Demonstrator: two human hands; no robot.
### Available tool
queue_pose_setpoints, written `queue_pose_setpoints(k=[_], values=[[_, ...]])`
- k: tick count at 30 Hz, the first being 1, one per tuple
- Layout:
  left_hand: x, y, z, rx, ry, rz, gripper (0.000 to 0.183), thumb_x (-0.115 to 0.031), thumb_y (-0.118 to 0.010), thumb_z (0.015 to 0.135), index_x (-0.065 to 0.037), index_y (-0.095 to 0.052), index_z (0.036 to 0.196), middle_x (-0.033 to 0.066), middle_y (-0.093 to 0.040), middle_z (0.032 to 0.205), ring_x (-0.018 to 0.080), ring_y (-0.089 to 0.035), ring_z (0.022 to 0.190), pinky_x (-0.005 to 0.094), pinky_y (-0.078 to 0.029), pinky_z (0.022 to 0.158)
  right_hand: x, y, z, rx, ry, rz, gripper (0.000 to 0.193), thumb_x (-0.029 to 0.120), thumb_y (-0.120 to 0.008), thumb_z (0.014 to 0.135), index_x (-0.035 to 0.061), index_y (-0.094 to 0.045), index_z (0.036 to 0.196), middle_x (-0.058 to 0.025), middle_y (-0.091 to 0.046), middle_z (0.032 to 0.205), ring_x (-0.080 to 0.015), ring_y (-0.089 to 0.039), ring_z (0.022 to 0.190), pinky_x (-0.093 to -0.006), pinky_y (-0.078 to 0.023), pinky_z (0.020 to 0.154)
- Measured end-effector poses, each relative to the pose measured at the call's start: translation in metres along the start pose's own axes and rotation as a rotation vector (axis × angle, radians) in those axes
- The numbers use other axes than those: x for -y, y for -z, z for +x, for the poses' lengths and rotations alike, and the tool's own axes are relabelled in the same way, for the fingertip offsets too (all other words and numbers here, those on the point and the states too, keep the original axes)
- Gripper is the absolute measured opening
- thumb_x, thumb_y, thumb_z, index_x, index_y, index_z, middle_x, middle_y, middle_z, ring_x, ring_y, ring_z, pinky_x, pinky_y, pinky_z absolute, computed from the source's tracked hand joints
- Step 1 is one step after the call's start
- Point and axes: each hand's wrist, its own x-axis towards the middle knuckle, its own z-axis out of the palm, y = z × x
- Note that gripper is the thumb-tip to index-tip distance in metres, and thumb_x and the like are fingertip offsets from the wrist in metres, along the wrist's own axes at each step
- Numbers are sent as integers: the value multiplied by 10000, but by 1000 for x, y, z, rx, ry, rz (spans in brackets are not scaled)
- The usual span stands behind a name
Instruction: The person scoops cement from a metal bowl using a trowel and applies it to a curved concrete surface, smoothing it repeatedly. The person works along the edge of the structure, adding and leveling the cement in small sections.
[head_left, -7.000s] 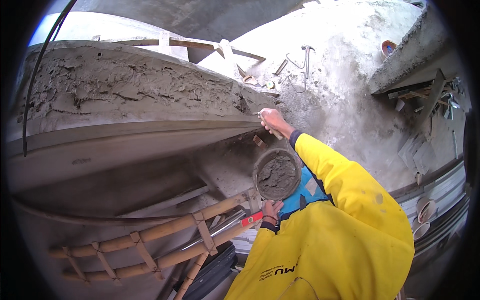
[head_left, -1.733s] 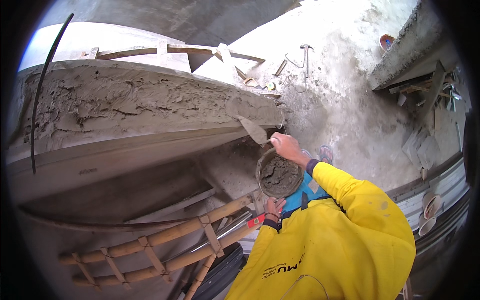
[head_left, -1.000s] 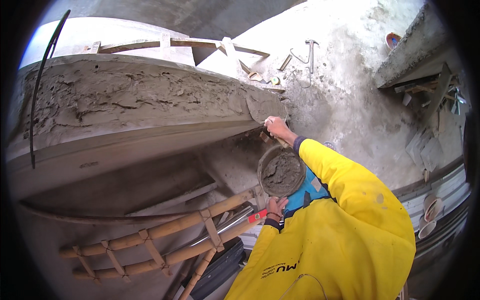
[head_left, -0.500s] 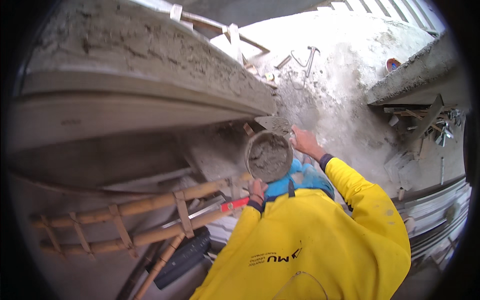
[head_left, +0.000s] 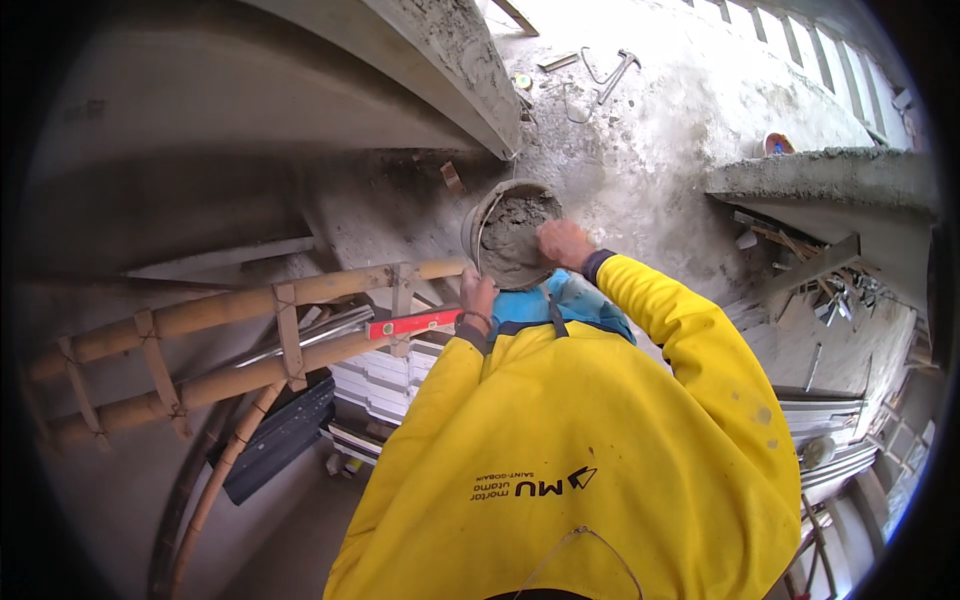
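A round bucket [head_left: 470, 236] of wet grey mortar [head_left: 512, 232] is held close in front of me, tilted a little. My left hand [head_left: 478, 296] is closed on its near left rim. Over the right side of the mortar is my right hand [head_left: 564, 243], its fingers wrapped round the handle of a trowel seen in the earlier frame. The trowel's blade is now hidden, apparently down in the mortar. A red spirit level [head_left: 412, 323] lies beside my left wrist, across the bamboo ladder.
A bamboo ladder [head_left: 230, 308] extends leftward from near the bucket. A concrete beam [head_left: 455, 70] juts in from the upper left, and a rough ledge [head_left: 820, 178] stands at right. A hammer [head_left: 618, 76] lies on the floor ahead. Scrap wood [head_left: 800, 255] is piled below the ledge.
My right hand has moved left and down from beside the bucket to over the mortar, and the trowel blade has gone out of sight. My view has shifted; the left hand stays on the rim.
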Motion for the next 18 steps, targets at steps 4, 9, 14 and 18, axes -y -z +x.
queue_pose_setpoints(k=[4,9,14,18], values=[[20,7,5,15,8,-27,204,-49,-552,800,-74,-452,976,53,-501,920,157,-554,787,331,-565,668,31,43,-22,99,48,113,169,198,-595,830,81,-717,823,-166,-715,873,-328,-712,820,-453,-562,722],[19,2,-4,-22,24,-23,185,-59,-558,795,-33,-460,951,76,-511,887,173,-568,739,334,-574,639,-1,14,-24,-32,-121,-21,156,216,-616,820,89,-703,791,-136,-695,801,-301,-702,767,-433,-531,633],[22,-6,-2,-55,17,-76,203,-97,-591,772,8,-465,891,104,-524,808,196,-591,657,320,-544,545,22,-10,6,65,4,-277,142,178,-597,835,128,-720,783,-103,-707,826,-266,-712,782,-380,-521,581],[43,3,0,-68,30,-59,209,-109,-599,771,2,-462,882,109,-523,803,202,-595,646,323,-538,537,20,38,-11,135,61,-148,154,181,-585,850,134,-725,809,-96,-710,840,-262,-716,795,-362,-522,614]])
